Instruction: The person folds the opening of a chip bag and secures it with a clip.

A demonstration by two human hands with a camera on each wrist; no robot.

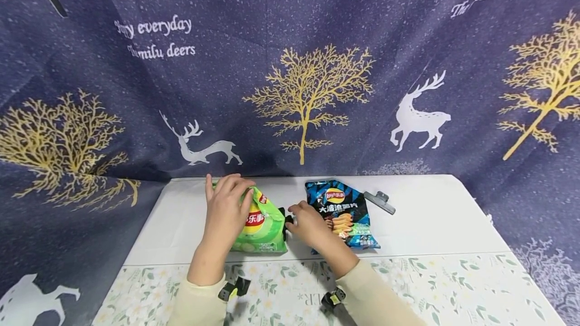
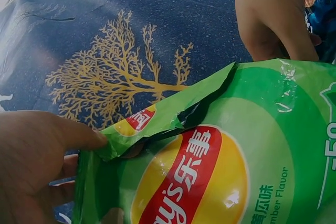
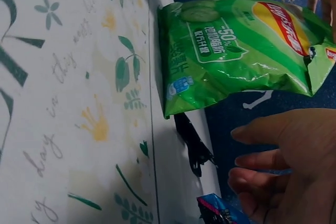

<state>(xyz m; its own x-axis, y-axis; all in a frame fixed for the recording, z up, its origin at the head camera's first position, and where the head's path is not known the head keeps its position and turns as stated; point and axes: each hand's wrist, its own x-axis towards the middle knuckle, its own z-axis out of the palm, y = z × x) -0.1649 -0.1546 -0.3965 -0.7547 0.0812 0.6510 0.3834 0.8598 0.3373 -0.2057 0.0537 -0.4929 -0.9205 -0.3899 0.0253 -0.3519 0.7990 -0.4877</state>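
Observation:
My left hand (image 1: 228, 210) holds the top of a green bag of cucumber-flavour potato chips (image 1: 267, 233), thumb and fingers on opposite sides of its folded-over top edge. In the left wrist view, a fingertip presses the folded corner (image 2: 113, 142) down against the front. The bag stands tilted on the table. Beside its right side, my right hand (image 1: 310, 223) reaches with loosely bent fingers and a gap between thumb and fingers. Near those fingertips lies a small black object (image 3: 191, 142), partly behind the bag in the head view; its kind is unclear.
A blue-and-black chip bag (image 1: 344, 215) lies to the right of my right hand. A grey bag clip (image 1: 380, 202) sits at its upper right. The white table (image 1: 430, 220) has a floral cover (image 1: 408, 286) in front, and a dark blue curtain (image 1: 290, 29) hangs behind.

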